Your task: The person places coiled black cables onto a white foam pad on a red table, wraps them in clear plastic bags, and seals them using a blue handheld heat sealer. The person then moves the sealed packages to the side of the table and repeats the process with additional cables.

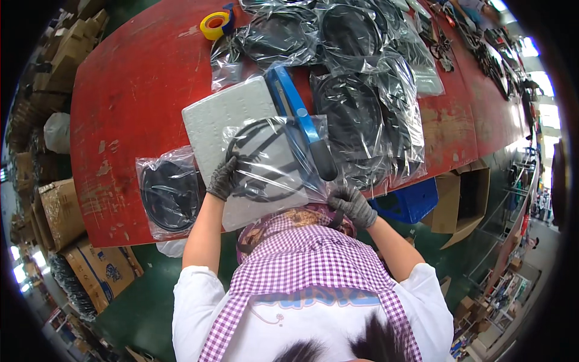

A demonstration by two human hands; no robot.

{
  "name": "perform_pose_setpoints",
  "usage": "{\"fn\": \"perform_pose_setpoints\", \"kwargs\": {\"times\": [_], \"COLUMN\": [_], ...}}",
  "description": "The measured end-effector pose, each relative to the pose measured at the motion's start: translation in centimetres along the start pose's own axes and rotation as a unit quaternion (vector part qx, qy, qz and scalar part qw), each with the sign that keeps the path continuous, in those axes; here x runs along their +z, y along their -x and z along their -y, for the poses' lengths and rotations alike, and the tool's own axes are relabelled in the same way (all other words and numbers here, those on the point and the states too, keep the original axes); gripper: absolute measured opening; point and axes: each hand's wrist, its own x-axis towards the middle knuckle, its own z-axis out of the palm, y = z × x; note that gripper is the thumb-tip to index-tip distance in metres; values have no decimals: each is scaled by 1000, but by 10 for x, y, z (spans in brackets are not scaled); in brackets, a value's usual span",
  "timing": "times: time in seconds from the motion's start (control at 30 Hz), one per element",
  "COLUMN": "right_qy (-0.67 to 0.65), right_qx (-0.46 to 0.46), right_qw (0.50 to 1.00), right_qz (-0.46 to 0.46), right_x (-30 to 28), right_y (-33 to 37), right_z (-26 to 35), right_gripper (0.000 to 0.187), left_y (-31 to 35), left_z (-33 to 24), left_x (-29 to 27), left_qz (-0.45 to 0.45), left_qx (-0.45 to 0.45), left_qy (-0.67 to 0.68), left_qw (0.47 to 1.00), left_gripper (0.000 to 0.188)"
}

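A clear plastic bag (281,158) with a coiled black cable inside lies over a white foam block (220,112). My left hand (222,180), in a grey glove, grips the bag's left side. My right hand (352,206), gloved alike, is closed on the bag's lower right corner, close to the apron. A long blue hand sealer (309,125) with a black handle end rests along the foam block's right side, next to the bag. Left of my left hand, another bagged coil of black cable (171,195) lies on the red table.
Several bagged black cable coils (348,111) are piled across the back and right of the worn red table (129,108). A yellow tape roll (213,25) sits at the far edge. Below the table's right side are a blue bin (416,202) and an open cardboard box (463,199).
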Motion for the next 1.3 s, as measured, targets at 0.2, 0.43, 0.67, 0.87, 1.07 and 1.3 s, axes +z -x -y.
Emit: {"fn": "perform_pose_setpoints", "kwargs": {"times": [0.2,0.43,0.67,0.87,1.07,1.3], "right_qy": [393,515,327,576,592,540], "right_qx": [-114,-152,-198,-285,-372,-451], "right_qw": [891,784,810,749,654,648], "right_qz": [-199,-311,-445,-159,-288,-291], "right_x": [-66,-44,-57,35,32,24], "right_y": [-91,-209,-239,-78,-109,-119], "right_z": [-3,79,122,112,-30,-40], "right_gripper": [39,49,46,53,56,50], "left_y": [-28,-22,-24,-17,-12,31], "left_z": [-2,-3,1,-7,-12,-5], "left_x": [-15,-22,-32,-38,-33,-27], "left_qz": [-234,-250,-268,-274,-276,-399], "left_qx": [-19,-30,-17,1,21,97], "left_qy": [-137,-83,-83,-90,-111,-246], "left_qw": [962,964,960,958,954,878], "left_gripper": [22,23,18,18,19,34]}}
